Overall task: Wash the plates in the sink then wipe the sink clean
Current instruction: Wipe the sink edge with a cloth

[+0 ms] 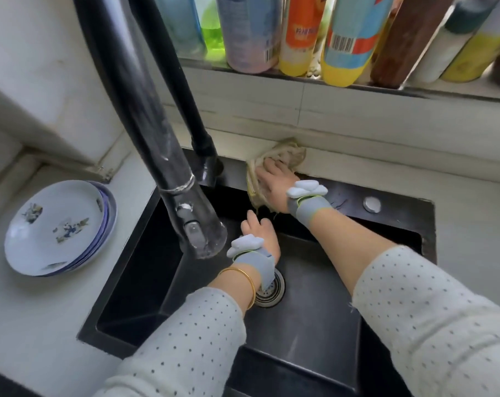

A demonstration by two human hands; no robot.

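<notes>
A stack of white plates (57, 227) with blue patterns sits on the counter left of the black sink (300, 339). My right hand (274, 184) presses flat on a beige cloth (283, 156) at the sink's back rim, against the wall. My left hand (260, 232) hangs inside the basin just below the cloth, holding nothing; its fingers point away from me and are partly hidden. Both wrists carry grey bands with white sensors. The drain strainer (271, 290) shows beside my left wrist.
A large black faucet (163, 133) arches over the sink's left side, its spout close to my left hand. A shelf (300, 78) above the back wall holds several bottles. A round metal button (372, 203) sits on the sink's back rim at the right.
</notes>
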